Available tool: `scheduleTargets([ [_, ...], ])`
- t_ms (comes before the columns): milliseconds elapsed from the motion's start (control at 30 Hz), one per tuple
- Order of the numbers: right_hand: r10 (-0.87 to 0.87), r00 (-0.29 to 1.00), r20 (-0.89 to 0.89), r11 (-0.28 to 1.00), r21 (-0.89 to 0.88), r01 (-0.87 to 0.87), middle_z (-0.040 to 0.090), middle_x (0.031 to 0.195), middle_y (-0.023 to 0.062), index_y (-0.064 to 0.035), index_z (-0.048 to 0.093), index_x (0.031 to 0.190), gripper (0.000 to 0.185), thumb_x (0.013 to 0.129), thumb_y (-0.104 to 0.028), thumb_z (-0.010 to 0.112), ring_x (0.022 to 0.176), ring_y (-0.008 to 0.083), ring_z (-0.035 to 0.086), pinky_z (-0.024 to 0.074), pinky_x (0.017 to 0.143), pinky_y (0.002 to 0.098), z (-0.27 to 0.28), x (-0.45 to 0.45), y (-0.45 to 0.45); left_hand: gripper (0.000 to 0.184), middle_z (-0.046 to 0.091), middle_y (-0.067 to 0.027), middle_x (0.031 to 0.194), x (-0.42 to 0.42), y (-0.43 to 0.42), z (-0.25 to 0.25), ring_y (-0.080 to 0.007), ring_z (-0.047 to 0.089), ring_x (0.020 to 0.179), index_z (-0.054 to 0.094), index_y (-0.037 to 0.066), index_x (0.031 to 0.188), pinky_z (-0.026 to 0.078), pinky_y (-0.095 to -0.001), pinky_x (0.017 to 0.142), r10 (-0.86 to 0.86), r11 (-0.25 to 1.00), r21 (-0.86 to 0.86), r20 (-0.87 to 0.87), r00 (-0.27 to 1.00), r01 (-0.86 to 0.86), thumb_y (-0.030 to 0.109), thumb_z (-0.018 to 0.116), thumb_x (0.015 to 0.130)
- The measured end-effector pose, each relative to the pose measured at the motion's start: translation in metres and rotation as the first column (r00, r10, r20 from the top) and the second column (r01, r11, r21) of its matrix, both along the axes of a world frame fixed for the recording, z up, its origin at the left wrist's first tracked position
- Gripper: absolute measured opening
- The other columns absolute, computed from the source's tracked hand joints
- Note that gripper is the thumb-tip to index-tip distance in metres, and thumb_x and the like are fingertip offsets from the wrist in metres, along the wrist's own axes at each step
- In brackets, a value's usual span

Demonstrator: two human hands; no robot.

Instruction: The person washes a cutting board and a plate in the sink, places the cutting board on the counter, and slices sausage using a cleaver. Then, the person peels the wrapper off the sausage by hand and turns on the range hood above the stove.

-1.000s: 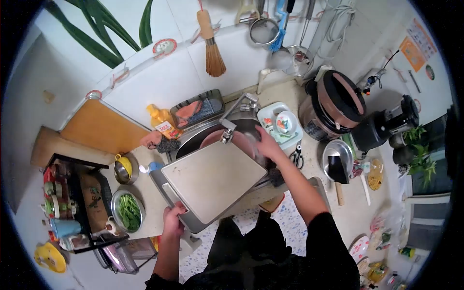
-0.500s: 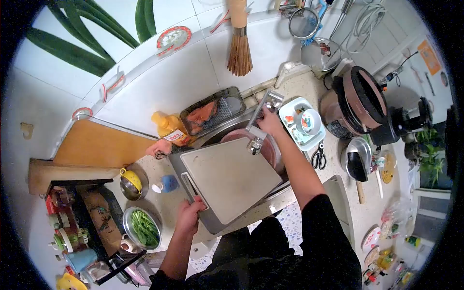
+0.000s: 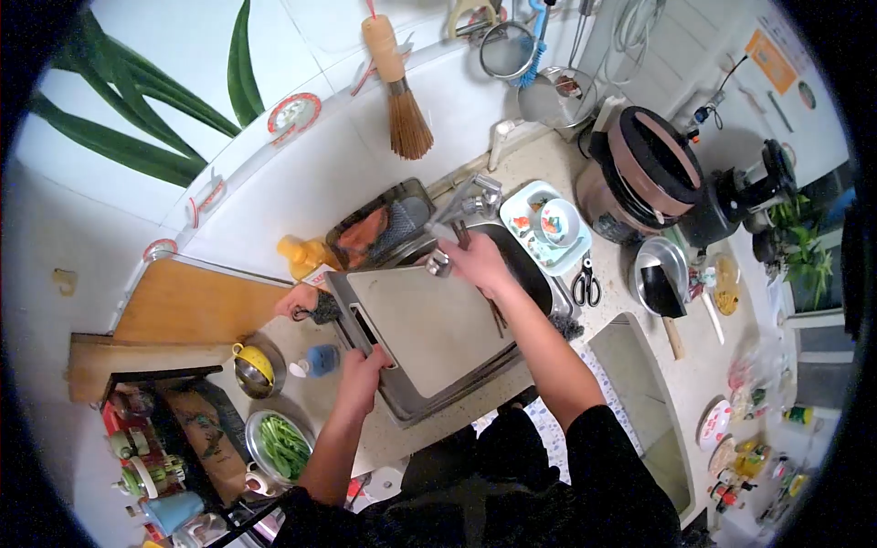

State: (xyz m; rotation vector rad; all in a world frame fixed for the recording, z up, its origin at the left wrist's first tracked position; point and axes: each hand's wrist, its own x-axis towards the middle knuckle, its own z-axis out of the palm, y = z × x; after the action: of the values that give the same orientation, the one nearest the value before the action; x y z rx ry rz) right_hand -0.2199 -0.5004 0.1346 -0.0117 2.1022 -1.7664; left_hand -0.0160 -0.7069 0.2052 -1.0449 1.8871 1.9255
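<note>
My left hand (image 3: 364,373) is closed on the handle slot of a beige cutting board (image 3: 425,324) with a grey border. The board lies tilted over the sink (image 3: 525,269) and covers part of it. My right hand (image 3: 480,262) is closed around a pair of dark brown chopsticks (image 3: 499,318), whose ends stick out above and below the fingers. Just left of those fingers is the chrome faucet (image 3: 439,265), its spout over the board's upper edge. Whether the right hand touches the spout, I cannot tell.
Right of the sink are a white tray (image 3: 573,258) with a small bowl, scissors (image 3: 586,283), a rice cooker (image 3: 656,169) and a metal pot with a cleaver (image 3: 660,288). Leafy greens (image 3: 280,446) in a bowl, a blue bottle (image 3: 320,361) and yellow detergent (image 3: 306,256) stand left.
My right hand has moved left and down from the faucet's lever, and chopsticks now show in it. The pink basin in the sink no longer shows. My left hand keeps its grip on the board.
</note>
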Motion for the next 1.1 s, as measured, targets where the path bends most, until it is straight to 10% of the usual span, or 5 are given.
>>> scheduleTargets([
  [267, -0.182, 0.945, 0.273, 0.900, -0.341, 0.272, 0.061, 0.064, 0.0054, -0.0001, 0.062, 0.077, 0.033, 0.092, -0.030, 0.066, 0.051, 0.0146, 0.057, 0.0468, 0.049, 0.0303, 0.038, -0.018, -0.030, 0.019, 0.062, -0.0003, 0.075, -0.023, 0.031, 0.043, -0.0101, 0.055, 0.062, 0.065, 0.003, 0.084, 0.043, -0.0255, 0.052, -0.039, 0.999, 0.017, 0.022, 0.999, 0.039, 0.021, 0.059, 0.087],
  [1000, -0.025, 0.998, 0.062, 0.995, -0.091, 0.030, 0.058, 0.067, 0.0003, -0.0012, 0.064, 0.082, 0.028, 0.091, -0.027, 0.066, 0.060, 0.0089, 0.050, 0.0401, 0.054, 0.0277, 0.021, 0.024, 0.067, 0.013, 0.060, -0.0052, 0.075, -0.001, 0.043, 0.021, -0.0165, 0.057, 0.056, 0.061, 0.001, 0.081, 0.045, -0.0293, 0.044, 0.122, 0.992, 0.036, 0.019, 0.992, -0.123, 0.013, 0.059, 0.078],
  [1100, -0.422, 0.884, 0.199, 0.875, -0.166, 0.455, 0.057, 0.065, 0.0012, -0.0022, 0.061, 0.078, 0.034, 0.093, -0.033, 0.062, 0.058, 0.0100, 0.049, 0.0403, 0.054, 0.0287, 0.011, 0.038, 0.074, 0.013, 0.060, -0.0046, 0.076, 0.017, 0.037, 0.009, -0.0157, 0.058, 0.065, 0.060, 0.002, 0.083, 0.046, -0.0308, 0.052, 0.169, 0.986, 0.015, -0.003, 0.986, -0.169, 0.014, 0.059, 0.079],
])
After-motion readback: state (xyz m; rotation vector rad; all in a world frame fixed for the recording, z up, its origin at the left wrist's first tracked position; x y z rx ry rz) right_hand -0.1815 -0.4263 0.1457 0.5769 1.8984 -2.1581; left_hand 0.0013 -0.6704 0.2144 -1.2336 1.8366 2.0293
